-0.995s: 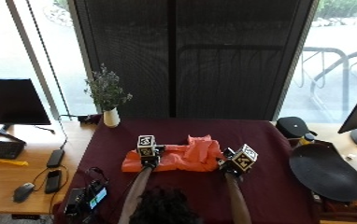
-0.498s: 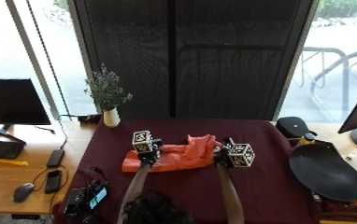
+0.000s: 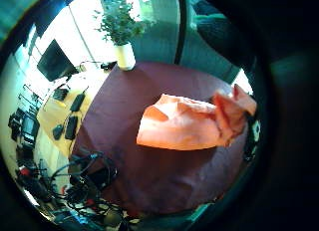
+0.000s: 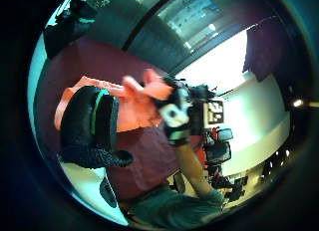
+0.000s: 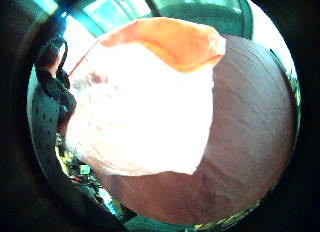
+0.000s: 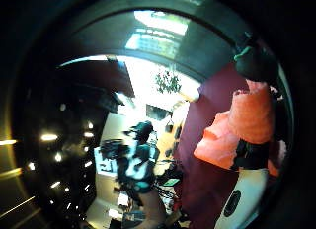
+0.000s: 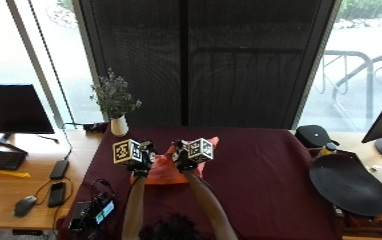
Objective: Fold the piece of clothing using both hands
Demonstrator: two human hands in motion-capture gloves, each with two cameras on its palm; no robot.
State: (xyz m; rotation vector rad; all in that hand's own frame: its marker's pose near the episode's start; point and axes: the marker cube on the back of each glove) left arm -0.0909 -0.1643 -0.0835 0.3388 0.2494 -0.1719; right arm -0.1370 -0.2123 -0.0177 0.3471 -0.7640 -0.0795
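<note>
Over the maroon table (image 7: 264,165) we raise the orange garment (image 7: 168,172), our right hand (image 7: 184,159) pinching one end; whether our left hand (image 7: 143,159) grips it, we cannot tell. If the pinched layer slips, the fold could land crooked.

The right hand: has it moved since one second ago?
Yes. The right hand has swung inward toward the left hand, nearer the vase side of the maroon table.
</note>
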